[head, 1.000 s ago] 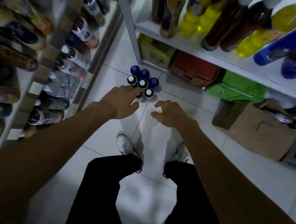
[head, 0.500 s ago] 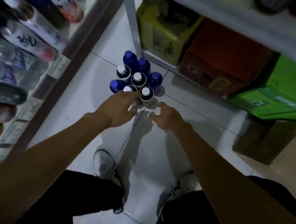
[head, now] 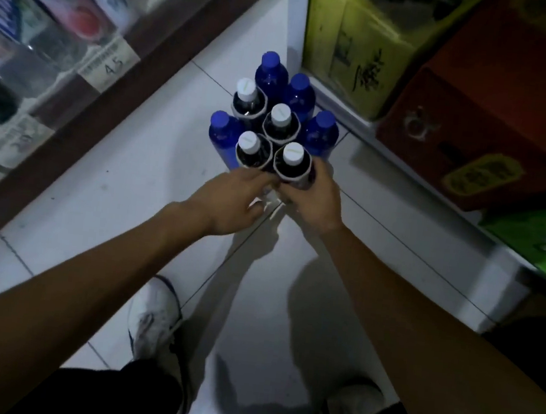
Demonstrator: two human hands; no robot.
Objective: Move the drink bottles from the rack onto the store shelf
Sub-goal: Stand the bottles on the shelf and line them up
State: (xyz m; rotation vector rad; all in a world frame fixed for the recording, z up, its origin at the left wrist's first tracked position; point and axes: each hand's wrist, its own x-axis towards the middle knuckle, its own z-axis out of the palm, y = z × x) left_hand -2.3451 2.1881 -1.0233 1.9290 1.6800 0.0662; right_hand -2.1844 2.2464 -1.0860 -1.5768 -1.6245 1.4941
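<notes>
A cluster of drink bottles stands on the white tiled floor: several dark ones with white caps and several blue ones with blue caps [head: 271, 73]. My right hand [head: 316, 196] wraps round the body of the nearest right white-capped bottle [head: 292, 162]. My left hand [head: 232, 199] reaches to the base of the nearest left white-capped bottle [head: 249, 152], fingers touching its lower side; whether they close round it is hidden.
A store shelf [head: 88, 62] with lying bottles and price tags runs along the left. On the right, a white rack post [head: 296, 23] and a low shelf hold yellow [head: 349, 43], red [head: 484, 107] and green [head: 537, 241] cartons. My shoes [head: 152, 319] stand below.
I have bent lower and the camera has come closer to the bottles. Both hands moved forward; the right hand has closed round a white-capped bottle, the left reached the one beside it.
</notes>
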